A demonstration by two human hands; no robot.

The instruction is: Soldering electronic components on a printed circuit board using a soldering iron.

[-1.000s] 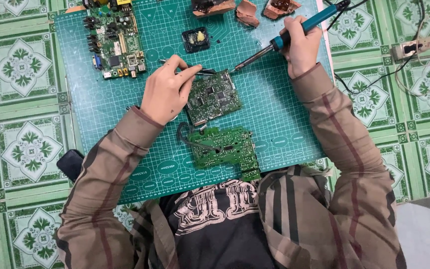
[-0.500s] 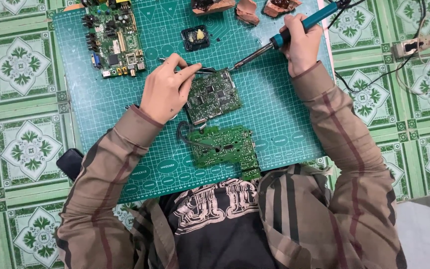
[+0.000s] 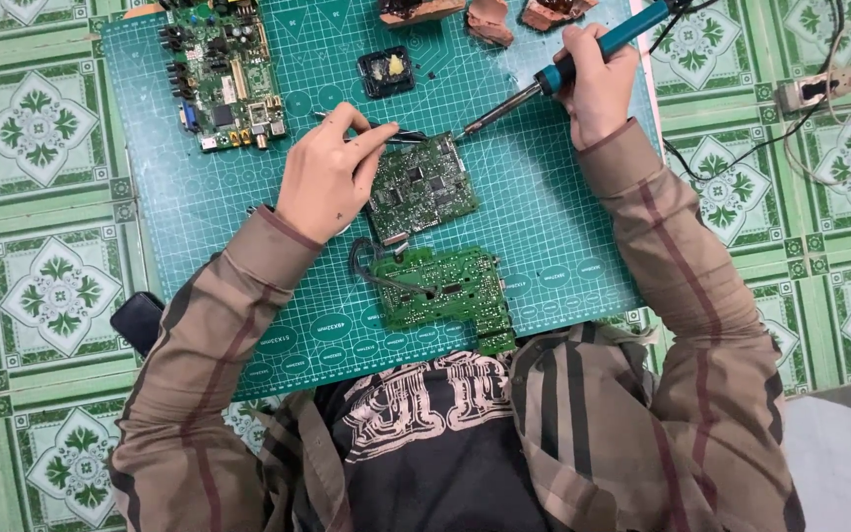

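My left hand [image 3: 325, 175] pinches thin tweezers [image 3: 401, 136] whose tips rest at the top edge of a dark green circuit board [image 3: 424, 187] on the green cutting mat [image 3: 544, 227]. My right hand [image 3: 598, 84] grips a blue-handled soldering iron [image 3: 563, 69]. Its metal tip points down-left and ends just right of the board's top corner, close to the tweezers. A second, lighter green circuit board [image 3: 440, 291] with a grey cable lies just below the first one.
A larger board with connectors [image 3: 224, 74] lies at the mat's top left. A small black tin [image 3: 386, 71] and brown lumps [image 3: 490, 20] sit along the top. A white power strip [image 3: 815, 89] with cords lies on the tiled floor at right. A black object [image 3: 135, 320] sits at the mat's left edge.
The soldering iron's tip has slid slightly toward the board's top corner. My left hand and the tweezers have stayed in place.
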